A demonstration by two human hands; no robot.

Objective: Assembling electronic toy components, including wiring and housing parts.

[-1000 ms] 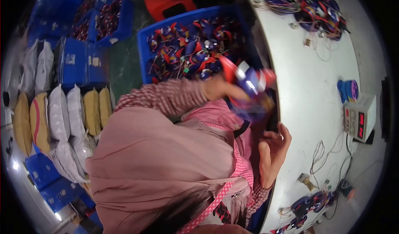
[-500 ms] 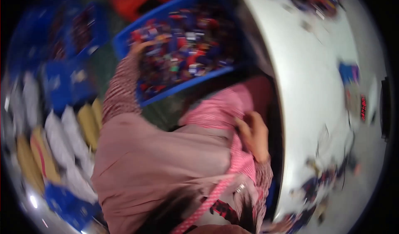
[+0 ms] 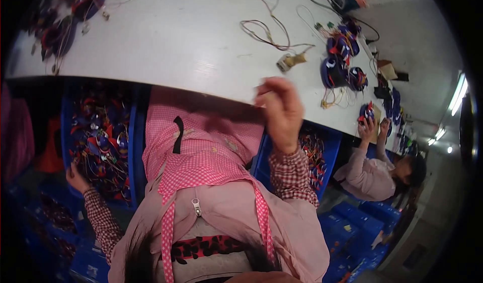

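My left hand [image 3: 77, 178] is at the outer left rim of a blue crate [image 3: 133, 154], with its fingers apart and no item visible in them. The crate is filled with tangled purple, red and white parts on thin wires [image 3: 103, 141]. My right hand [image 3: 283, 113], slightly blurred, hovers by the front edge of the white table [image 3: 166, 36]. Its fingers are loosely bent and apart, and nothing shows in them. Beyond it on the table lies a thin wire lead [image 3: 266, 40] with a yellowish plug-like piece [image 3: 293, 61].
A second blue crate of similar parts [image 3: 313, 154] stands right of my lap. Purple wired pieces lie at the table's left [image 3: 59, 34] and right [image 3: 338, 71]. Further right a co-worker [image 3: 370, 177] handles a purple-red piece. Blue bins [image 3: 362, 222] stand on the floor.
My view has turned from the crate toward the table. My left hand has drawn from over the parts to the crate's rim. The right hand has lifted from my lap to the table edge.
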